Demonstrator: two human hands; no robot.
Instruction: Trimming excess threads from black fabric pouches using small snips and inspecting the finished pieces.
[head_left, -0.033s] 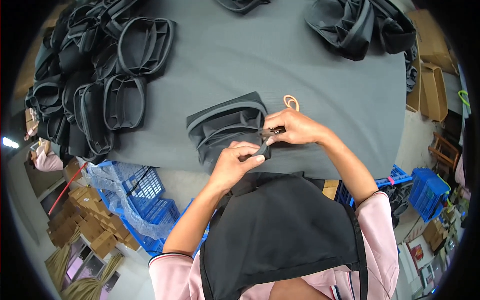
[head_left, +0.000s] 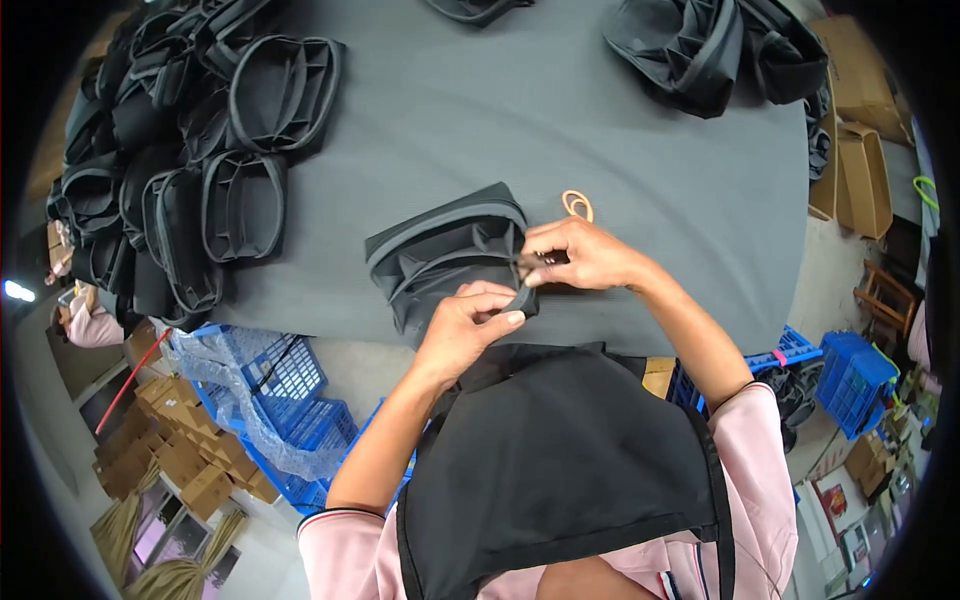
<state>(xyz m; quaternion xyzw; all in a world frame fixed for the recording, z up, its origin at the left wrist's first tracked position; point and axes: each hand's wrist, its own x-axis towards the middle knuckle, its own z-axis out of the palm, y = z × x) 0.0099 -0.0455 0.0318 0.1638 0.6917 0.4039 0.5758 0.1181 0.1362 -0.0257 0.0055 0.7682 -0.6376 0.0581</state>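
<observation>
An unzipped black pouch [head_left: 445,245] with inner dividers lies near the front edge of the grey-covered table, its mouth facing up. My left hand [head_left: 465,325] pinches the pouch's near right corner between thumb and fingers. At the pouch's right side, my right hand [head_left: 580,255] is closed around a small dark metal tool [head_left: 535,262], which touches the zipper edge. Fingers cover most of this tool, so its kind cannot be made out. Just beyond my right hand are orange loops [head_left: 577,205]; whether they join the tool is hidden.
Many similar black pouches [head_left: 245,205] are heaped on the table's left side. More black pouches [head_left: 680,60] lie at the far right. Blue plastic crates [head_left: 285,375] stand below the table at left, and another blue crate [head_left: 855,385] at right. Cardboard boxes [head_left: 865,180] are beside the table.
</observation>
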